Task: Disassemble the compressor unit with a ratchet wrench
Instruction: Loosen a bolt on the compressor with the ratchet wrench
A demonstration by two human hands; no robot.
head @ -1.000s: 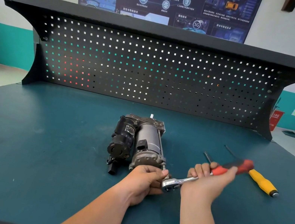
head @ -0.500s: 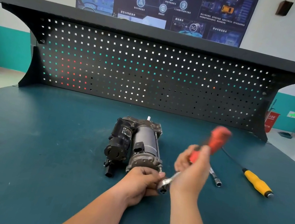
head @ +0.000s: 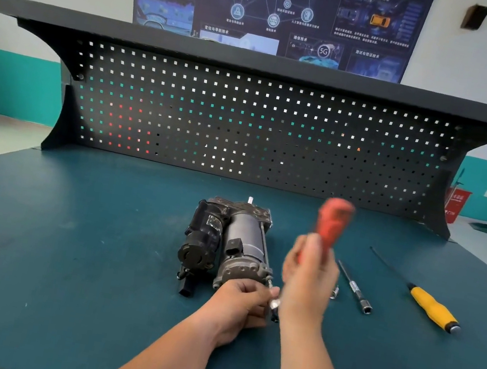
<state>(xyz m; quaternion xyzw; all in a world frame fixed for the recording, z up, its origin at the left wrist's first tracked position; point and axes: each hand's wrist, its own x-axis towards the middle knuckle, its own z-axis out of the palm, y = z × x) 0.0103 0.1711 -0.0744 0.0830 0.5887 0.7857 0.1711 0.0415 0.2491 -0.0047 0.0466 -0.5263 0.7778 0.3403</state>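
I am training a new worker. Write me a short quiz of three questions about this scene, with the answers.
1. Fill in: the left hand is at the ___ end of the compressor (near or far).
2. Which hand grips the ratchet by its red handle? A) left B) right hand
3. True or false: the screwdriver lies on the bench, touched by no hand.
Key: 1 near; 2 B; 3 true.

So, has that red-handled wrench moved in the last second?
Yes. The red-handled wrench swung its handle from pointing at the yellow screwdriver to pointing at the pegboard.
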